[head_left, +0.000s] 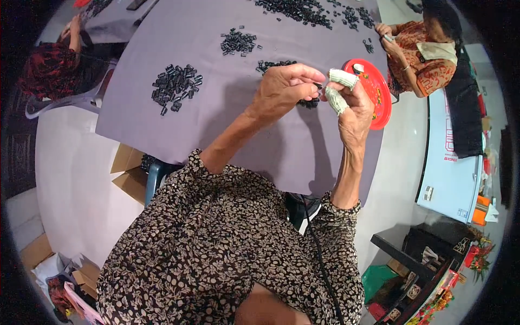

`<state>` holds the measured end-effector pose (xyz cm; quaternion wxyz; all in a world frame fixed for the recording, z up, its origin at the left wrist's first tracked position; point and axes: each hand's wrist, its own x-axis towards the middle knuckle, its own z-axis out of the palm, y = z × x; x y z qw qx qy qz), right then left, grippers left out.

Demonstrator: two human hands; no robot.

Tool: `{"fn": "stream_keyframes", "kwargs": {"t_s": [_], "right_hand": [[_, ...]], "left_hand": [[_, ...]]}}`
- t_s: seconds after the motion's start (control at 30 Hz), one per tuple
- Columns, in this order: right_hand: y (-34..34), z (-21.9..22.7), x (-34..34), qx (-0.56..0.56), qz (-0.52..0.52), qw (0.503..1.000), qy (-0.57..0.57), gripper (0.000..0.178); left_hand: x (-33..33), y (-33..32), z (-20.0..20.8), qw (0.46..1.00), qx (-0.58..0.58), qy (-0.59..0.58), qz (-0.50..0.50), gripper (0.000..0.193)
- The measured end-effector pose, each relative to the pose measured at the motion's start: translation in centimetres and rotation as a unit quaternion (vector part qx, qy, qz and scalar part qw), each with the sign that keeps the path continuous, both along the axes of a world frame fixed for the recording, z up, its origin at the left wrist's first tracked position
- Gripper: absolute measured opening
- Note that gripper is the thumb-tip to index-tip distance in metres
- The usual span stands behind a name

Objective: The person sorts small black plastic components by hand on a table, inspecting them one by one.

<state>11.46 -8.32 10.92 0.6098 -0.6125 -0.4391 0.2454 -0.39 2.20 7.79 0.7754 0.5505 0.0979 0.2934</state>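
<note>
Over the purple-grey tablecloth (227,81), my two hands meet fingertip to fingertip. My left hand (281,86) is closed in a pinch, with a small black piece (318,86) showing at its thumb and forefinger. Facing it, my right hand (355,108) is also closed; pale knitted covers (338,101) wrap its thumb and forefinger. Whatever sits between the right fingertips is too small to make out. Partly hidden behind both hands lies a pile of small black parts (266,65). A red round tray (385,108) with small things in it is just beyond my right hand.
More black parts lie in heaps at the left (176,86), farther back (238,42) and along the far side (298,12). A co-worker (428,54) sits at the right edge, another person (51,65) at far left. A cardboard box (130,184) stands below the table's left edge.
</note>
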Motion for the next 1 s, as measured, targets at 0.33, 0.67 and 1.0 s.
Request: {"fn": "stream_keyframes", "kwargs": {"t_s": [0.33,0.67,1.0], "right_hand": [[-0.4,-0.6,0.9,-0.044,0.015,0.989,-0.138,0.032],[-0.8,-0.4,0.7,-0.088,-0.007,0.970,-0.228,0.034],[-0.6,-0.2,0.8,-0.039,0.008,0.999,0.014,0.027]], "left_hand": [[0.1,-0.5,-0.1,0.977,0.179,0.071,0.089,0.020],[0.7,-1.0,-0.3,0.934,0.313,0.027,0.168,0.017],[0.7,-0.9,-0.3,0.989,0.112,0.058,0.082,0.021]]}}
